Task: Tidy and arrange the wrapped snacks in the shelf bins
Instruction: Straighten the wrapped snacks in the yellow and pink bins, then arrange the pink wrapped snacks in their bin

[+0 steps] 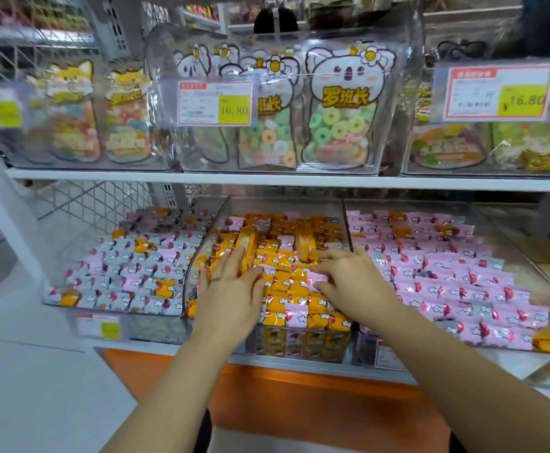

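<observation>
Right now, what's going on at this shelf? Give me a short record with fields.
Left bin: mostly grey and pink snacks
Middle bin: mostly orange snacks
Right bin: mostly pink snacks
Left hand: flat on the orange snacks, middle bin
Right hand: on a pink snack, middle bin; grip unclear
Upper shelf: candy bags, price tags

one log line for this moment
bin: middle bin | left hand: flat on orange snacks | right hand: pinches pink snack | stage: sorting
</observation>
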`<move>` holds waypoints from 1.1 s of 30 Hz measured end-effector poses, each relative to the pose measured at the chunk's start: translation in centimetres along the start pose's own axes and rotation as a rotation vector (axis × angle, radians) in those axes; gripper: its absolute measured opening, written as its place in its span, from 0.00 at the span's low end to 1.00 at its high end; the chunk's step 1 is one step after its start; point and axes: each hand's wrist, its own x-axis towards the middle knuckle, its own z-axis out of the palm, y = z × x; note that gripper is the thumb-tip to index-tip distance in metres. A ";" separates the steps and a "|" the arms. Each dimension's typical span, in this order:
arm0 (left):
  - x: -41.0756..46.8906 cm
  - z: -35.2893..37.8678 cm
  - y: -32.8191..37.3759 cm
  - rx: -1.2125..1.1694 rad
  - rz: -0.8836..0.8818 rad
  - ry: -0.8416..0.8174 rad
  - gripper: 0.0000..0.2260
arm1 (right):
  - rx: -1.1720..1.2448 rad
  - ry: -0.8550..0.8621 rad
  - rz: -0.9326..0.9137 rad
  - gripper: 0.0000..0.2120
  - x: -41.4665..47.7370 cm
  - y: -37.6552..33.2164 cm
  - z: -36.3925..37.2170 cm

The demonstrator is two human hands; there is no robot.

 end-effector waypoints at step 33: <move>1.4 0.1 6.8 -0.467 0.008 -0.148 0.28 | 0.317 0.243 0.019 0.05 -0.6 -0.6 -0.8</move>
